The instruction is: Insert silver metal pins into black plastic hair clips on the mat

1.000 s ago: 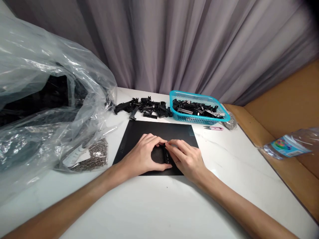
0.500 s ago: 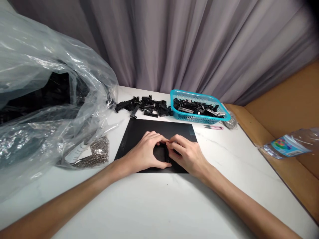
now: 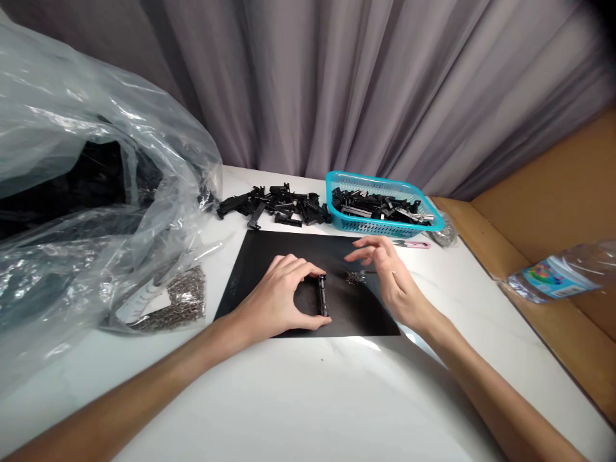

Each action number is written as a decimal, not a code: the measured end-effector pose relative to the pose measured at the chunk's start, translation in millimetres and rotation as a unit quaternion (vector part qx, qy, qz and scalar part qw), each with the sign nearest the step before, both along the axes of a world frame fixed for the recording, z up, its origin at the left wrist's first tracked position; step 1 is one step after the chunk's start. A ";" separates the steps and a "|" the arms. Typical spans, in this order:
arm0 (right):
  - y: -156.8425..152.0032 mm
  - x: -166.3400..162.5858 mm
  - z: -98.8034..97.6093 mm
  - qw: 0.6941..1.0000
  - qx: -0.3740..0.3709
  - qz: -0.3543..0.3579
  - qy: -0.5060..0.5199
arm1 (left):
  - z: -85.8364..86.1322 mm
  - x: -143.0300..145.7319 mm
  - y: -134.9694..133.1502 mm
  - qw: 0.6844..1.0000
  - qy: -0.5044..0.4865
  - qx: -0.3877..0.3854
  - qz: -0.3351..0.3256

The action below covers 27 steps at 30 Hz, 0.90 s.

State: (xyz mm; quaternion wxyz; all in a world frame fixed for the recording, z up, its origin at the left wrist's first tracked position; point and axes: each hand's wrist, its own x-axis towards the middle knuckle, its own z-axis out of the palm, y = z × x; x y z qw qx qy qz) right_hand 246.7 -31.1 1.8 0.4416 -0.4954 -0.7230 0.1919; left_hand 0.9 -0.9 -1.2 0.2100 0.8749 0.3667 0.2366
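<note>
A white table before a grey curtain carries a flat black mat. On the mat, the left hand pinches a narrow black plastic clip end to end between thumb and forefinger, so its long axis runs away from the person. The right hand hovers with fingers spread, just beside a small heap of metal springs.

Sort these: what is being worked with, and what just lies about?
In hand: left hand gripping black clip on black mat; right hand open over metal bits.
Lying about: blue basket, clip pile, plastic bag, bottle, pink snips.
</note>
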 end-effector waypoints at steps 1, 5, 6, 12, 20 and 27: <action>0.4 1.1 -1.0 1.000 -0.018 0.001 0.005 | 0.3 -0.2 -0.5 1.000 0.000 -0.001 0.001; 1.7 -2.1 -6.4 0.995 -0.071 -0.005 0.070 | 1.3 -0.3 -1.3 1.000 0.003 -0.011 0.003; 2.2 -4.4 -7.0 0.991 -0.087 -0.003 0.102 | 1.3 -0.2 -1.3 1.000 0.005 -0.012 0.002; 4.0 -14.8 -2.6 0.942 -0.203 0.099 0.248 | 0.0 -0.8 -0.7 1.000 0.009 -0.008 -0.002; 1.8 -23.2 -11.7 0.957 -0.128 0.068 0.250 | -0.7 -1.3 0.6 1.000 0.009 -0.007 -0.004; 3.4 -30.6 -14.4 0.950 -0.129 0.071 0.276 | 1.5 -0.9 -0.3 1.000 0.006 -0.016 -0.004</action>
